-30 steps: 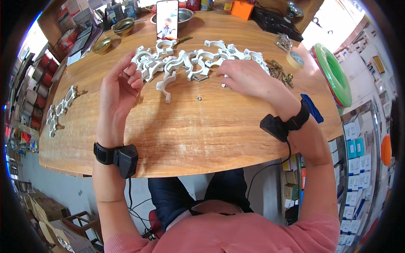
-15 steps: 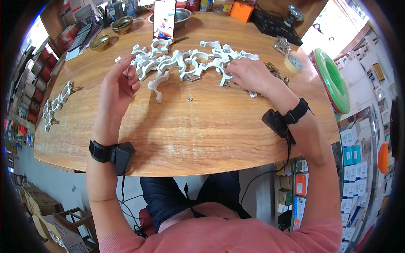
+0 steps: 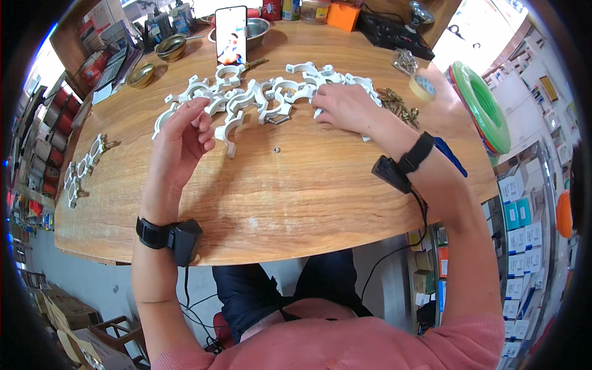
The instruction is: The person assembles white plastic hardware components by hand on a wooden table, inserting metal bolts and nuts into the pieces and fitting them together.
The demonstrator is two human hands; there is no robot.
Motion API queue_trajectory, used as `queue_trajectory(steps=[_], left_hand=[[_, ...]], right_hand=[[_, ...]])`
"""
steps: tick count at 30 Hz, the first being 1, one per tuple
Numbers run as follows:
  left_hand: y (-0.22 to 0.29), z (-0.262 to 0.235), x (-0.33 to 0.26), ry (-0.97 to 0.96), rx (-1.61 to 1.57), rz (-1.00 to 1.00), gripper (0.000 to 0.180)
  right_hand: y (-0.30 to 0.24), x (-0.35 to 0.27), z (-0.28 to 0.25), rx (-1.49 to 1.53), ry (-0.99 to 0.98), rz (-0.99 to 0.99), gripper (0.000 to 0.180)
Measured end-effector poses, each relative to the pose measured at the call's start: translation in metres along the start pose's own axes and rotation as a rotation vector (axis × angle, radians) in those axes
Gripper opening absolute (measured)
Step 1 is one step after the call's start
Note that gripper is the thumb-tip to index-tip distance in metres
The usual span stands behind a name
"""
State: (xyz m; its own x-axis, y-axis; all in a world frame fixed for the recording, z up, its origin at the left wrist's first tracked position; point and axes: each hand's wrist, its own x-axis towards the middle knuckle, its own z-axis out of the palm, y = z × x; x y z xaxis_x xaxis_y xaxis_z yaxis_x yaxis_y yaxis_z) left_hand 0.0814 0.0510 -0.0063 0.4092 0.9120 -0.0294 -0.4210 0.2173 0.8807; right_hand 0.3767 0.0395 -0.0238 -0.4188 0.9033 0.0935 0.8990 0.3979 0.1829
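My left hand (image 3: 184,139) hovers over the left end of a pile of white plastic pipe clamps (image 3: 242,102). Its fingers curl inward with the thumb close to the index fingertip; what sits between them cannot be made out. A curved white clamp piece (image 3: 161,121) shows beside that hand, partly covered. My right hand (image 3: 345,106) reaches into the pile's right side, palm down, fingertips closed on a white pipe clamp (image 3: 317,113) that they mostly hide. One loose half clamp (image 3: 229,134) lies at the pile's front, and a small metal nut (image 3: 276,150) rests before it.
Brass-coloured bolts (image 3: 399,105) are heaped right of the pile, near a tape roll (image 3: 422,88). Several assembled clamps (image 3: 83,166) lie at the left. A phone (image 3: 231,37) stands behind, with brass bowls (image 3: 142,75) to its left. Green coiled tubing (image 3: 484,105) leans at the right.
The view has shifted slightly. My left hand has moved a little right and nearer to me, uncovering a curved clamp piece. My right hand has slid left along the pile.
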Motion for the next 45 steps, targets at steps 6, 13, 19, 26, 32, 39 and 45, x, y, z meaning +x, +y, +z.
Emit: queue_trajectory(steps=[6,13,19,26,32,39,45], left_hand=[[0.005,-0.005,0.004,-0.062,-0.049,0.012,0.018],[0.007,-0.012,0.004,-0.004,-0.077,-0.016,0.021],[0.006,-0.010,0.004,-0.040,-0.084,-0.042,0.018],[0.013,-0.015,0.004,-0.110,-0.121,-0.041,0.013],[0.010,-0.018,0.005,-0.073,-0.120,-0.045,0.015],[0.008,-0.020,0.009,-0.052,-0.085,-0.044,0.016],[0.006,-0.019,0.012,-0.077,-0.066,-0.047,0.015]], right_hand=[[0.003,-0.002,-0.013,0.006,0.129,0.001,0.020],[-0.035,0.014,-0.027,0.240,0.042,0.035,0.018],[-0.029,0.057,-0.003,0.066,0.084,0.083,0.018],[-0.022,0.069,0.007,0.112,0.067,0.107,0.013],[-0.016,0.061,-0.002,0.104,-0.017,0.049,0.013],[-0.027,0.044,-0.026,0.063,0.052,0.056,0.012],[-0.040,0.035,-0.026,0.125,-0.025,0.087,0.016]])
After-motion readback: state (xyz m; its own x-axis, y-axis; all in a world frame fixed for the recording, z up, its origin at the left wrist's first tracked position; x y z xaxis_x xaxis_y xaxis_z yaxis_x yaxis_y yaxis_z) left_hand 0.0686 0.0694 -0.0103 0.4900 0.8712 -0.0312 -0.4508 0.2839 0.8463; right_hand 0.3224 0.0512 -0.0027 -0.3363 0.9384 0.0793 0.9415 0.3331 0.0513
